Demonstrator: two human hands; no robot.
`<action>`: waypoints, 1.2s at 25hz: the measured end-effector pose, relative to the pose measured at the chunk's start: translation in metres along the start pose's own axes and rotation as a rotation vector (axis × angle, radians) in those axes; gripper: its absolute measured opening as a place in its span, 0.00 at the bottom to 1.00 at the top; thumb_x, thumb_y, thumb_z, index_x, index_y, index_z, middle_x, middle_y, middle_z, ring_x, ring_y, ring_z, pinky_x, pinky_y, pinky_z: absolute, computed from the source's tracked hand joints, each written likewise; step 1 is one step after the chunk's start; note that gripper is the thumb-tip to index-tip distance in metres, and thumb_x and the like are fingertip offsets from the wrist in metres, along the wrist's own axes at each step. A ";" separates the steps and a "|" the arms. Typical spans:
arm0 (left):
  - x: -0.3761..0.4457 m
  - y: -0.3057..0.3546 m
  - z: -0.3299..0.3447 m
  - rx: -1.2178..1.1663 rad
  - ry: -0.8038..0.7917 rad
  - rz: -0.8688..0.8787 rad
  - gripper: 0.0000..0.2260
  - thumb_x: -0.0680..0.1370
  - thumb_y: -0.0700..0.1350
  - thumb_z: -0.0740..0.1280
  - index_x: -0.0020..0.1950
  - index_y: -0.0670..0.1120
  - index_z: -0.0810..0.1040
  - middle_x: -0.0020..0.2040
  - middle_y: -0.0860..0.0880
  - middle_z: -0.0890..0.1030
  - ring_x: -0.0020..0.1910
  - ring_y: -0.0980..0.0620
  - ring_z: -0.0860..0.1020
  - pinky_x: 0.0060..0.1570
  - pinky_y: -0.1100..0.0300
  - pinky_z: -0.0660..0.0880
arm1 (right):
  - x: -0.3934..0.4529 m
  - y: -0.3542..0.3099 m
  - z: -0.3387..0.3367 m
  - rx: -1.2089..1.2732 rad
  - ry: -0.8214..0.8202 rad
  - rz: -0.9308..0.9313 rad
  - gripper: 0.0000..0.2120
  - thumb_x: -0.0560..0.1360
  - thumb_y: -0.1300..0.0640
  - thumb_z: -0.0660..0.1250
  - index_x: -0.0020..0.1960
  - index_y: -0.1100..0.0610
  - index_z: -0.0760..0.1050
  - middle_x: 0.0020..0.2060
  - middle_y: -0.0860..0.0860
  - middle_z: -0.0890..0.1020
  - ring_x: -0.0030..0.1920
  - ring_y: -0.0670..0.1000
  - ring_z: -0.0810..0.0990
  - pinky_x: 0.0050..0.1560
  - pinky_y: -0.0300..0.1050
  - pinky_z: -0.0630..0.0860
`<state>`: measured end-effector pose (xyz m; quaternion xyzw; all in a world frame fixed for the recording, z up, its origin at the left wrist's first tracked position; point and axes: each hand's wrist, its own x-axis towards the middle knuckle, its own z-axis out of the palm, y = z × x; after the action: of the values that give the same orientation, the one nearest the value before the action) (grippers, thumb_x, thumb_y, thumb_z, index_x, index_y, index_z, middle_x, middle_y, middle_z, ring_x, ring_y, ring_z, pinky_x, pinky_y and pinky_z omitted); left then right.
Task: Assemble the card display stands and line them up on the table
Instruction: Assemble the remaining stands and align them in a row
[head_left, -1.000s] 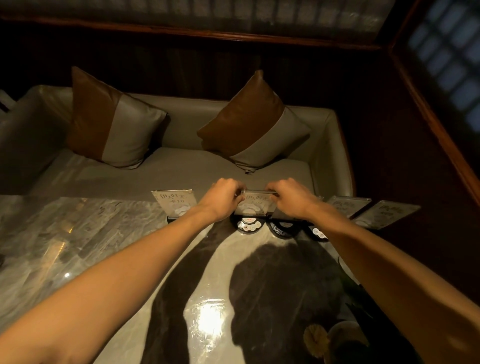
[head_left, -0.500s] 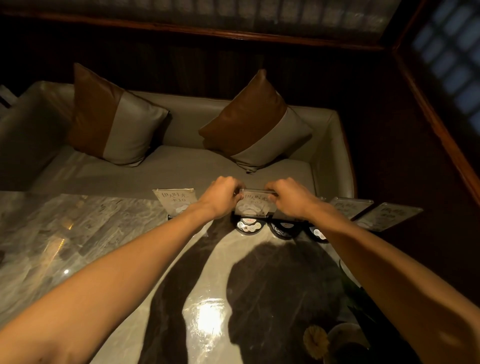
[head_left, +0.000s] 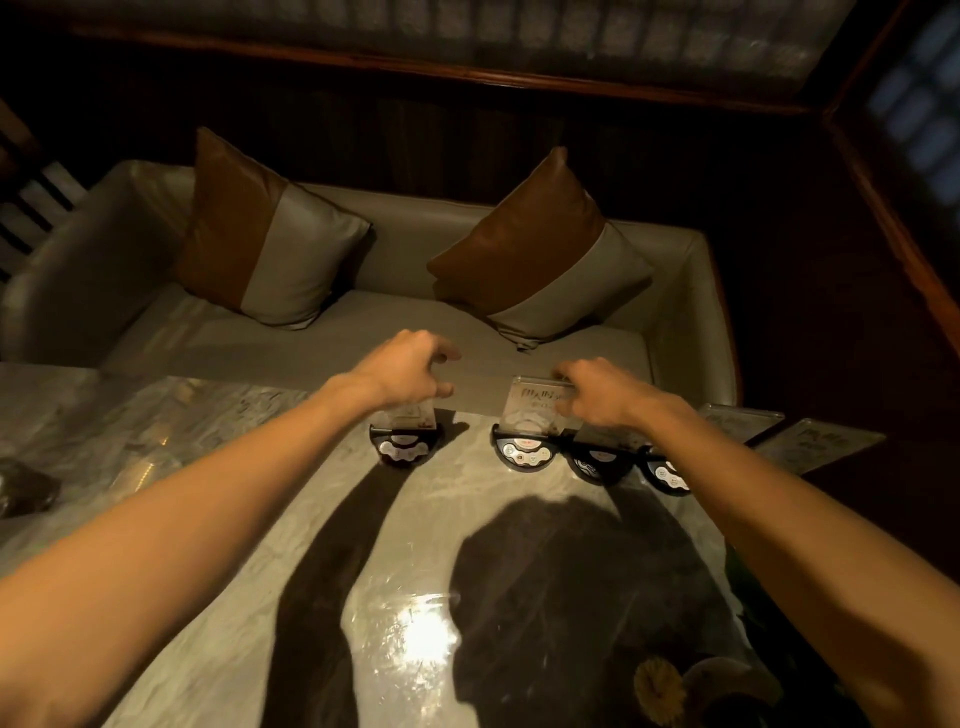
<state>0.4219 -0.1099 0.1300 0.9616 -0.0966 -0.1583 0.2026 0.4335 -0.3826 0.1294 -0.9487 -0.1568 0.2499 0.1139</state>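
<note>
Risking tip-over: right hand (head_left: 597, 397) pinching upright card (head_left: 535, 410) in base (head_left: 524, 452) at 12 o'clock; left hand (head_left: 410, 371) spread, hovering above neighbour stand (head_left: 405, 441) at 11; nudge topples either.

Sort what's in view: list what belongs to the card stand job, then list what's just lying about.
Part of the job:
left hand
right hand
left stand
card stand
two bare bases
loose cards

Lying about:
cushions
sofa
dark object at the table's left edge
</note>
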 end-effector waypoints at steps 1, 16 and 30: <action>-0.006 -0.010 -0.004 0.006 -0.018 -0.029 0.26 0.72 0.50 0.77 0.69 0.49 0.76 0.65 0.48 0.80 0.62 0.49 0.79 0.62 0.50 0.76 | 0.002 -0.010 -0.002 -0.044 0.029 -0.020 0.22 0.78 0.50 0.69 0.70 0.55 0.73 0.64 0.56 0.81 0.62 0.57 0.80 0.63 0.56 0.76; -0.046 -0.087 0.018 -0.150 0.322 -0.104 0.03 0.78 0.45 0.70 0.50 0.47 0.83 0.47 0.48 0.86 0.48 0.47 0.83 0.48 0.53 0.78 | 0.050 -0.126 0.033 0.059 0.155 -0.244 0.09 0.82 0.55 0.64 0.57 0.52 0.82 0.51 0.53 0.86 0.49 0.54 0.81 0.45 0.46 0.69; -0.019 -0.049 0.030 -0.205 0.275 -0.010 0.06 0.79 0.44 0.69 0.54 0.46 0.84 0.49 0.46 0.86 0.50 0.47 0.83 0.52 0.51 0.78 | 0.040 -0.078 0.024 0.016 0.173 -0.187 0.07 0.81 0.53 0.65 0.56 0.50 0.81 0.50 0.52 0.86 0.51 0.55 0.82 0.46 0.47 0.71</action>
<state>0.3992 -0.0722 0.0884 0.9488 -0.0468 -0.0353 0.3103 0.4359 -0.2925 0.1146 -0.9470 -0.2321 0.1566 0.1574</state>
